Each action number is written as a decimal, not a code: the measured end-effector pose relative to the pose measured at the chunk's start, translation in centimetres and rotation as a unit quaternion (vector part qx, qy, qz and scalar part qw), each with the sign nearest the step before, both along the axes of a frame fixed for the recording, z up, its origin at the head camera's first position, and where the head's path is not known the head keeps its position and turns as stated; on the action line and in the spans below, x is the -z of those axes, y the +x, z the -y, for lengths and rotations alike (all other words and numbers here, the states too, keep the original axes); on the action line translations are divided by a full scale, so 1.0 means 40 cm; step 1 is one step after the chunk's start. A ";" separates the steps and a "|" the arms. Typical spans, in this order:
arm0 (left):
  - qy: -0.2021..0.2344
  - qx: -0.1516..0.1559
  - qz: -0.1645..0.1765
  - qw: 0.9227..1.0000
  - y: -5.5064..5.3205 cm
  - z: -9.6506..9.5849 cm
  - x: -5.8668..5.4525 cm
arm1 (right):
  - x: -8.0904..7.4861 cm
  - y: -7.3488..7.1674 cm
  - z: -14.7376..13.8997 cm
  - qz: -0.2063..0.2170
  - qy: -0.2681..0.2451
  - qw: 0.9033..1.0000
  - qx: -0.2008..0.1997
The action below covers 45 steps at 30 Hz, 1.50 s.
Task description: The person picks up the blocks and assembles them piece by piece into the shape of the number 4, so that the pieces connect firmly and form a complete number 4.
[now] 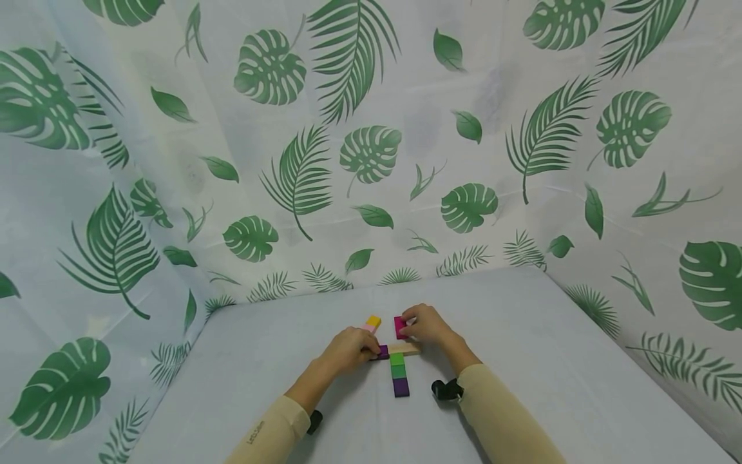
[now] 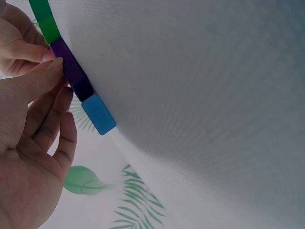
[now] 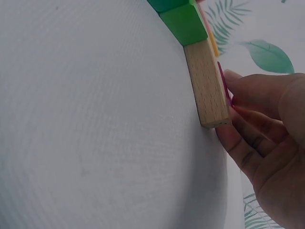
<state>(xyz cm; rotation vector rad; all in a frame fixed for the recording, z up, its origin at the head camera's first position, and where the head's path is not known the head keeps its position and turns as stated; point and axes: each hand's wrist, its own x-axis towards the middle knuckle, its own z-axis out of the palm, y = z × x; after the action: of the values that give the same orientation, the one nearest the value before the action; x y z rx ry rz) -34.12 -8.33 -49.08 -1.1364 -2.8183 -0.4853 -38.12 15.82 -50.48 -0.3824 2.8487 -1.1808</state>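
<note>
In the head view, my left hand (image 1: 346,349) pinches a purple block (image 1: 383,352) that lies at the left end of a row of blocks. The left wrist view shows its thumb against that block, next to a dark blue block (image 2: 83,89) and a light blue block (image 2: 99,113). My right hand (image 1: 428,324) holds a magenta block (image 1: 399,327) between thumb and fingers, just beyond a plain wooden block (image 1: 404,348). Fingers and the wooden block hide most of the magenta one in the right wrist view.
A light green block (image 1: 397,359), a darker green block (image 1: 398,371) and a dark purple block (image 1: 401,387) run toward me from the row. Behind my left hand lie a yellow block (image 1: 373,319) and a pink block (image 1: 369,328). Leaf-printed sheets wall the white table (image 1: 522,361).
</note>
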 end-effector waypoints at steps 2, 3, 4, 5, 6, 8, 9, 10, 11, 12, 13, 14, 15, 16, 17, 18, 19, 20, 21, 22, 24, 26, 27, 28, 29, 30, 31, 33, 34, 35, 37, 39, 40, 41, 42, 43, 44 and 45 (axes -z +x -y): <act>-0.001 -0.002 0.000 1.000 0.000 0.000 0.001 | -0.001 0.000 0.002 0.004 0.000 1.000 -0.001; -0.002 -0.002 0.000 1.000 0.000 -0.001 0.001 | -0.001 0.000 0.004 0.006 -0.001 1.000 -0.001; -0.002 -0.003 0.000 1.000 0.000 -0.001 0.002 | -0.001 0.000 0.005 0.006 0.000 1.000 -0.002; -0.003 -0.004 0.000 1.000 0.001 -0.001 0.002 | -0.001 0.000 0.006 0.008 -0.001 1.000 -0.003; -0.003 -0.004 0.000 1.000 0.001 -0.001 0.002 | -0.001 0.000 0.007 0.008 0.000 1.000 -0.003; -0.003 -0.005 0.001 1.000 0.002 -0.002 0.001 | -0.001 -0.001 0.010 0.013 -0.002 1.000 -0.005; -0.003 -0.004 0.000 1.000 0.002 -0.002 0.001 | -0.001 0.000 0.011 0.014 -0.001 1.000 -0.005; -0.003 -0.004 0.000 1.000 0.003 -0.002 0.001 | -0.002 0.000 0.012 0.014 0.001 1.000 -0.008; -0.002 -0.003 0.000 1.000 0.003 -0.002 0.001 | -0.003 0.001 0.014 0.017 0.001 1.000 -0.007; -0.002 -0.002 0.000 1.000 0.003 -0.001 0.002 | -0.004 0.002 0.015 0.018 0.002 1.000 -0.008; -0.001 0.000 -0.001 1.000 0.003 -0.001 0.002 | -0.005 0.003 0.015 0.019 0.002 1.000 -0.008; -0.001 0.001 -0.003 1.000 0.003 -0.001 0.003 | -0.006 0.004 0.016 0.019 0.002 1.000 -0.008; 0.000 0.002 -0.003 1.000 0.003 -0.001 0.004 | -0.007 0.005 0.017 0.017 0.005 1.000 -0.009; 0.000 0.003 -0.004 1.000 0.002 -0.001 0.004 | -0.008 0.006 0.017 0.017 0.007 1.000 -0.010; 0.000 0.004 -0.004 1.000 0.002 -0.001 0.005 | -0.007 0.006 0.017 0.017 0.008 1.000 -0.010; 0.000 0.004 -0.003 1.000 0.002 -0.001 0.005 | -0.007 0.006 0.018 0.016 0.009 1.000 -0.012; -0.001 0.004 -0.002 1.000 0.002 -0.001 0.005 | -0.006 0.006 0.018 0.015 0.009 1.000 -0.014; -0.001 0.004 -0.001 1.000 0.002 -0.001 0.006 | -0.005 0.006 0.018 0.014 0.009 1.000 -0.016; -0.002 0.003 0.001 1.000 0.002 -0.001 0.006 | -0.005 0.006 0.018 0.014 0.010 1.000 -0.018; -0.003 0.001 0.002 1.000 0.002 -0.001 0.006 | -0.004 0.006 0.019 0.015 0.010 1.000 -0.021; -0.004 -0.002 0.006 1.000 0.002 -0.002 0.007 | -0.003 0.005 0.020 0.015 0.011 1.000 -0.025; -0.004 -0.003 0.006 1.000 0.003 -0.002 0.007 | -0.003 0.004 0.022 0.017 0.011 0.999 -0.029; -0.005 -0.003 0.006 1.000 0.004 -0.002 0.006 | -0.004 0.004 0.022 0.016 0.013 0.999 -0.030; -0.005 -0.003 0.005 1.000 0.004 -0.002 0.006 | -0.004 0.004 0.023 0.017 0.014 0.999 -0.030; -0.005 -0.002 0.003 1.000 0.004 -0.002 0.005 | -0.005 0.004 0.023 0.018 0.016 0.999 -0.030; -0.005 -0.002 0.002 1.000 0.004 -0.002 0.005 | -0.005 0.005 0.024 0.020 0.017 0.999 -0.029; -0.005 -0.001 0.001 1.000 0.004 -0.002 0.004 | -0.006 0.006 0.025 0.020 0.019 0.999 -0.029; -0.005 -0.002 0.001 1.000 0.004 -0.002 0.003 | -0.008 0.007 0.026 0.015 0.021 0.999 -0.030; -0.006 -0.002 0.001 1.000 0.004 -0.002 0.003 | -0.008 0.008 0.027 0.014 0.021 0.999 -0.031; -0.005 -0.002 0.002 1.000 0.004 -0.002 0.003 | -0.009 0.008 0.028 0.012 0.021 0.999 -0.032; -0.004 -0.002 0.003 1.000 0.003 -0.002 0.002 | -0.010 0.010 0.031 0.008 0.019 0.999 -0.035; -0.003 -0.001 0.002 1.000 0.002 -0.002 0.002 | -0.010 0.008 0.032 0.009 0.017 0.999 -0.035; -0.002 -0.001 0.002 1.000 0.001 -0.001 0.002 | -0.010 0.008 0.033 0.011 0.016 0.999 -0.034; -0.002 0.000 0.002 1.000 0.001 -0.001 0.001 | -0.010 0.008 0.034 0.012 0.016 0.999 -0.034; -0.001 0.000 0.000 1.000 0.001 -0.001 0.002 | -0.009 0.006 0.034 0.012 0.017 0.999 -0.034; -0.002 0.001 -0.001 1.000 0.000 -0.001 0.002 | -0.008 0.005 0.034 0.012 0.016 0.999 -0.033; -0.003 0.000 0.000 1.000 0.000 -0.001 0.002 | -0.008 0.003 0.033 0.011 0.016 0.999 -0.033; -0.003 0.000 0.000 1.000 0.000 -0.001 0.001 | -0.008 0.004 0.033 0.009 0.018 0.999 -0.035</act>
<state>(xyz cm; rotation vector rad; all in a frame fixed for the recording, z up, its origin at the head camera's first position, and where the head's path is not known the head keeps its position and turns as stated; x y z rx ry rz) -34.12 -8.28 -49.12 -1.1361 -2.8222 -0.4781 -37.97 14.50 -50.16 -0.4622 2.8116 -1.1142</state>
